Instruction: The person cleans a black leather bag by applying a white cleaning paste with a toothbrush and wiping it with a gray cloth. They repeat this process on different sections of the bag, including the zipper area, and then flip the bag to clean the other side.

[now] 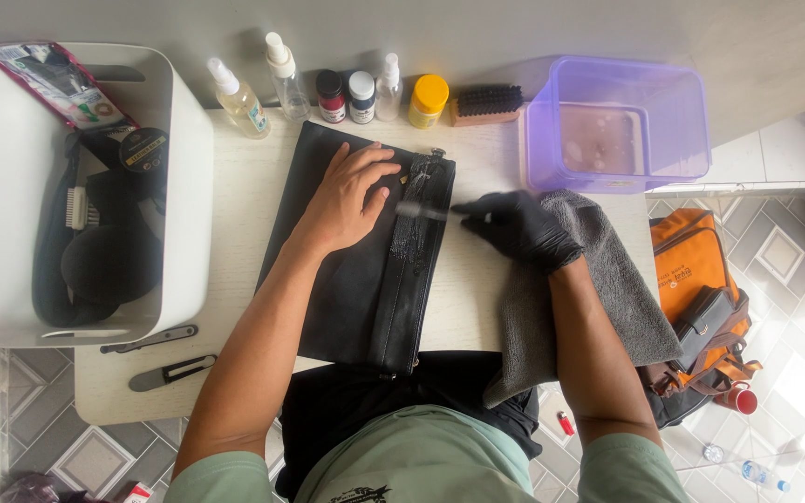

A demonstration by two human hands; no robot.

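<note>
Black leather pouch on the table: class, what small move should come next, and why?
Probably another short brush stroke down the zip edge: the gloved right hand holds a small brush over white foam there, while the bare left hand presses the flat black leather pouch down.

Person in a pale green short-sleeved tee, sleeves ending above the elbows, small dark printed graphic low on the chest. Dark, near-black trousers or shorts show at the lap. 2 hands: left hand (351, 196) bare, no glove, no ring or watch visible. Right hand (519, 226) in a black disposable-type glove, snug, cuff ending at the wrist. Both forearms bare, nothing worn on them.
</note>
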